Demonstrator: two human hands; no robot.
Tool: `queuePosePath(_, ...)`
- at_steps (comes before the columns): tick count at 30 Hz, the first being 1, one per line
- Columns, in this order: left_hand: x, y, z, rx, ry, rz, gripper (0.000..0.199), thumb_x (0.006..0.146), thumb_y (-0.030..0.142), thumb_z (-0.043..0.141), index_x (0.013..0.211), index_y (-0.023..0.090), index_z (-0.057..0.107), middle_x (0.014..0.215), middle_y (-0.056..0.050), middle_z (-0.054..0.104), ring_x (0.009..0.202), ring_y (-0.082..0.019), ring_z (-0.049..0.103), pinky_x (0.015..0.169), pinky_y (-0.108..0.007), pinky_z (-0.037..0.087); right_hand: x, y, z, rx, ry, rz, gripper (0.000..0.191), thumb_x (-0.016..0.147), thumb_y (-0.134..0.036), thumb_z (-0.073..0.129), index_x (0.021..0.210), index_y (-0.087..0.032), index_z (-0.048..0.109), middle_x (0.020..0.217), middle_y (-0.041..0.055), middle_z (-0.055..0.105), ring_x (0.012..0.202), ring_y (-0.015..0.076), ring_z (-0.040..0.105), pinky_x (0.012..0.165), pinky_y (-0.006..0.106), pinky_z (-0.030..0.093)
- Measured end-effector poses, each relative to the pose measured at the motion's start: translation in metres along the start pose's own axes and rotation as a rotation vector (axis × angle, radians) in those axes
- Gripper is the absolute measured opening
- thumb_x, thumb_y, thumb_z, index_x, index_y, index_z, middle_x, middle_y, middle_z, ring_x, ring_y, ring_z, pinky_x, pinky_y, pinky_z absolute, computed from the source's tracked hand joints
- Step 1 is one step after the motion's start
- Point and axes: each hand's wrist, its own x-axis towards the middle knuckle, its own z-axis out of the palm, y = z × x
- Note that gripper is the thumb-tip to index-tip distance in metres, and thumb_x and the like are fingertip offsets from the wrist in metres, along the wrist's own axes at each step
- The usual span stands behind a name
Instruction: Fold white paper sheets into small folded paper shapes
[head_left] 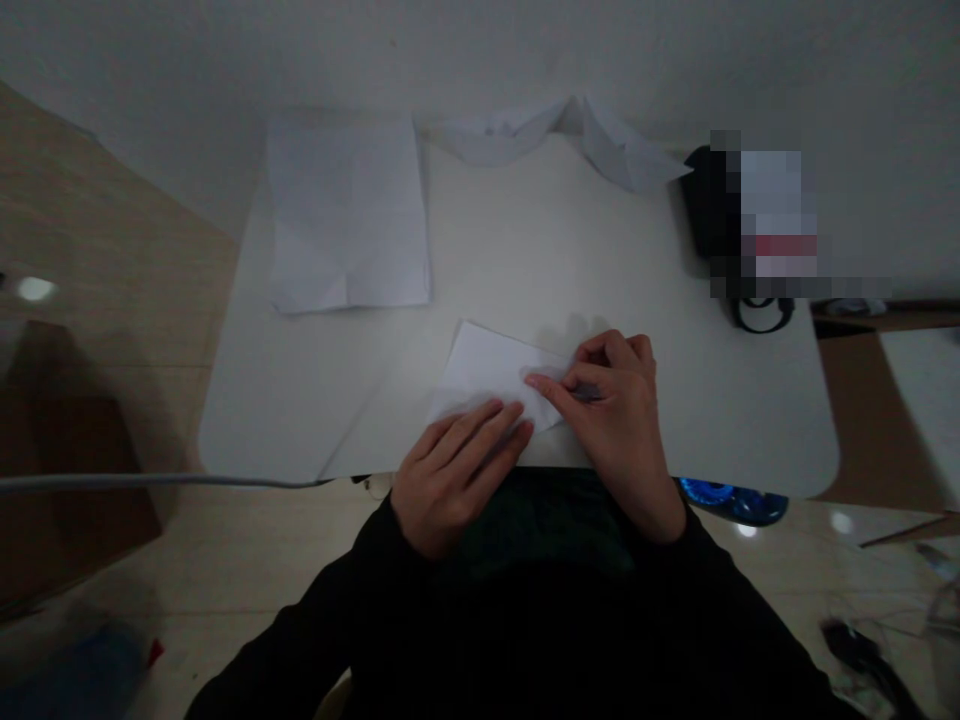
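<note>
A folded sheet of white paper (pixel 487 365) lies on the table near its front edge, between my two hands. My left hand (pixel 457 465) rests on the paper's lower edge with its fingers stretched out and lying flat. At the paper's right end, my right hand (pixel 619 400) pinches it, thumb on top and the other fingers curled at the far side. The part of the paper under my right fingers is hidden.
A creased paper stack (pixel 345 215) lies at the back left of the white table (pixel 555 240). Two folded paper boats (pixel 502 135) stand along the wall. A black case (pixel 701 210) with a strap sits back right. A grey cable (pixel 165 482) crosses at left.
</note>
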Motion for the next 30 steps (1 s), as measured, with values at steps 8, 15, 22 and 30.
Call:
queuePosePath(8,0.002,0.008,-0.001,0.081,-0.024,-0.035,0.040,0.097,0.013,0.045,0.135,0.018,0.058,0.138,-0.008,0.063,0.126,-0.021,0.058,0.090,-0.032,0.047,0.001,-0.002,-0.005,-0.029,0.077,-0.023,0.024,0.085,-0.045,0.069,0.078,-0.022,0.067,0.095,0.0063,0.054,0.095,0.0242,0.048,0.085,0.044,0.043)
queuePosePath(15,0.006,0.011,-0.005,0.077,-0.061,-0.072,0.036,0.097,0.013,0.046,0.130,0.017,0.061,0.136,-0.008,0.065,0.122,-0.020,0.060,0.086,-0.033,0.047,-0.033,-0.014,-0.017,-0.036,0.060,-0.272,0.005,0.087,-0.021,0.068,0.088,-0.022,0.073,0.101,0.0087,0.059,0.096,0.0230,0.052,0.083,0.042,0.046)
queuePosePath(22,0.007,0.010,-0.006,0.088,-0.089,-0.067,0.037,0.097,0.012,0.045,0.131,0.018,0.059,0.139,-0.005,0.062,0.120,-0.020,0.060,0.083,-0.033,0.045,-0.044,-0.011,-0.009,-0.035,0.057,-0.280,0.013,0.087,-0.017,0.068,0.098,-0.020,0.074,0.104,0.0090,0.065,0.096,0.0229,0.058,0.085,0.043,0.046)
queuePosePath(30,0.009,0.011,-0.009,0.081,-0.117,-0.106,0.027,0.098,0.012,0.044,0.114,0.016,0.065,0.141,-0.003,0.061,0.117,-0.020,0.058,0.081,-0.033,0.045,-0.049,-0.005,-0.010,-0.074,0.105,-0.232,0.011,0.085,-0.020,0.070,0.093,-0.023,0.076,0.103,0.0095,0.063,0.096,0.0237,0.054,0.082,0.041,0.047)
